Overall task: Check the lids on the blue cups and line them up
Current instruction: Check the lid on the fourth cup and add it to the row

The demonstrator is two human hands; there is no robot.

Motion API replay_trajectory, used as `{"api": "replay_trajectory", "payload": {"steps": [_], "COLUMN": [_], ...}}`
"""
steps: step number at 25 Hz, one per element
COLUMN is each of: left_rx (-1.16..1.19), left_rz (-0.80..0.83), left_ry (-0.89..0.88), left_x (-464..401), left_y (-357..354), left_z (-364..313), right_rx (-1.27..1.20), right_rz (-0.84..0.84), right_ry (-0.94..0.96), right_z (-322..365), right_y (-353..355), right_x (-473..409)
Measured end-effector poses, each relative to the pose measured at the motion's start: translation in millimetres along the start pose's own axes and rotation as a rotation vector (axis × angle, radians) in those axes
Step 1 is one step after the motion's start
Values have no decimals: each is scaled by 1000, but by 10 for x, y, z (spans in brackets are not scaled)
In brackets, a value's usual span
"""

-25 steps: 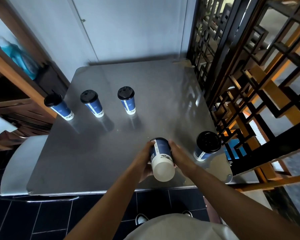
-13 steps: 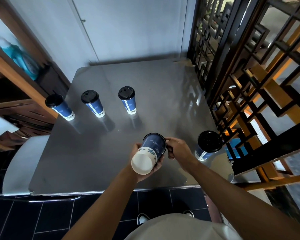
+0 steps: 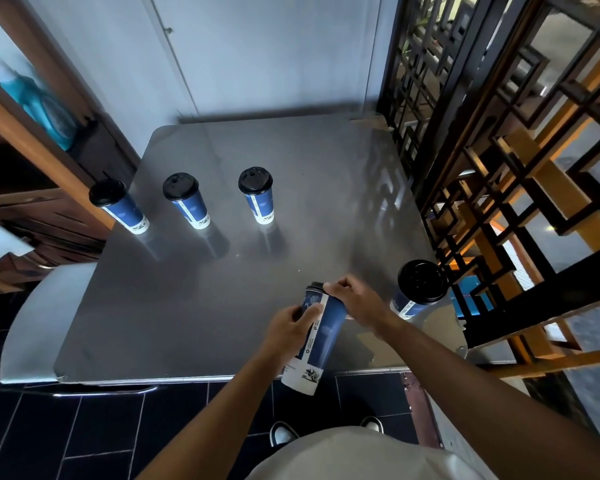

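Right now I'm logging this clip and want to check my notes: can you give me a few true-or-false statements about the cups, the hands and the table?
1. Three lidded cups stand in a row on the far left part of the table. True.
2. The held cup stands upright on the table. False: it is tilted, its white bottom toward the person.
3. The left hand grips the cup's body. True.
4. The right hand rests flat on the table. False: it is at the held cup's lid end.
5. A cup with a black lid stands near the table's right edge. True.
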State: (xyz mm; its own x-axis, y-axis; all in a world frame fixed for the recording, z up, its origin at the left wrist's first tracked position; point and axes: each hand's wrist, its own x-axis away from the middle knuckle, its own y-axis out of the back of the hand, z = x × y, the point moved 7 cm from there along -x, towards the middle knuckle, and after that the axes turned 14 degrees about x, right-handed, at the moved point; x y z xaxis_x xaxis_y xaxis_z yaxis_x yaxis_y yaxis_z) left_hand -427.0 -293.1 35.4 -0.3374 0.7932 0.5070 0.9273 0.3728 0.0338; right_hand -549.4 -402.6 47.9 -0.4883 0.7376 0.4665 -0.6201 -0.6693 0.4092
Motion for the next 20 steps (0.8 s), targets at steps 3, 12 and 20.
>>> {"api": "replay_trajectory", "payload": {"steps": [3,12,20], "left_rx": [22,-286,-400], "left_rz": [65,118,5], "left_ry": [59,-11,-205], "left_x": [83,3,-140], "left_y": [-123,-149,-53], "left_z": [69,174,165], "right_rx": [-133,-191,303], "right_rz": [14,155,11], "right_ry": [6,-56,166], "right_z": [16,39,172], "right_y": [-48,-108,-115], "right_x": [81,101,124]}}
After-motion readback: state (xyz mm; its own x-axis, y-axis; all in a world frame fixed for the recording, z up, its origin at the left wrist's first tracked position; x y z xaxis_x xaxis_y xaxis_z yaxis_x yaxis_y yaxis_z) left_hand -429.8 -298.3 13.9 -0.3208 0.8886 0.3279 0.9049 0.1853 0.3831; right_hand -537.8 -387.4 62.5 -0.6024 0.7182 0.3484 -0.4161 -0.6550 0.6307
